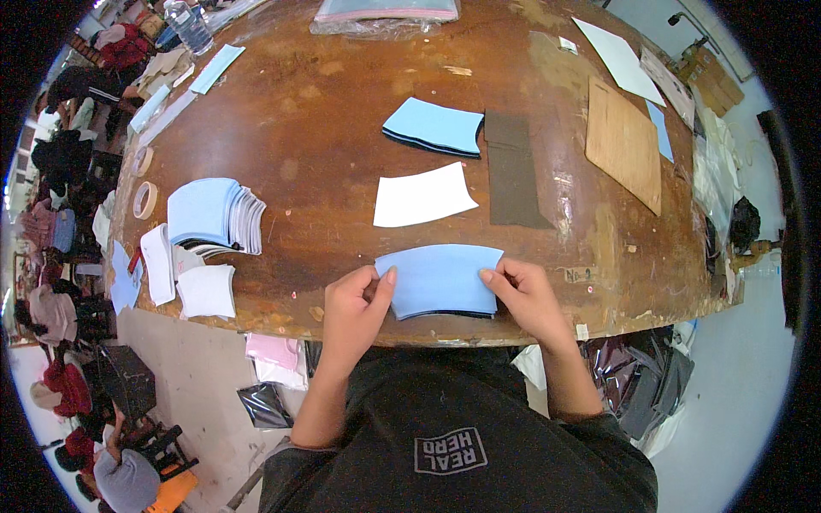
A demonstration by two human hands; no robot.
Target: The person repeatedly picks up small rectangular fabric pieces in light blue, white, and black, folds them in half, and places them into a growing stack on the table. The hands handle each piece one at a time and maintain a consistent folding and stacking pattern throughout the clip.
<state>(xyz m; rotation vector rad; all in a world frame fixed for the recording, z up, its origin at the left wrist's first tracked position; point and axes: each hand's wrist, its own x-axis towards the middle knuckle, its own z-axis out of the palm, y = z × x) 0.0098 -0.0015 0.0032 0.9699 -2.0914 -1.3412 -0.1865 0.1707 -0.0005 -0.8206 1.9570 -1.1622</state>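
At the lower centre of the frame, the person is holding a curved light-blue panel of thin sheet material (440,280), dark-edged beneath, by opposite ends, probably to keep it flat and even. A matching light-blue stack with dark undersides (434,124) and a curved white sheet (425,197) are lying above it, perhaps for easy reach. The left hand (355,299) and right hand (523,295) are clamping its ends, thumbs pressing on top, fingers partly hidden.
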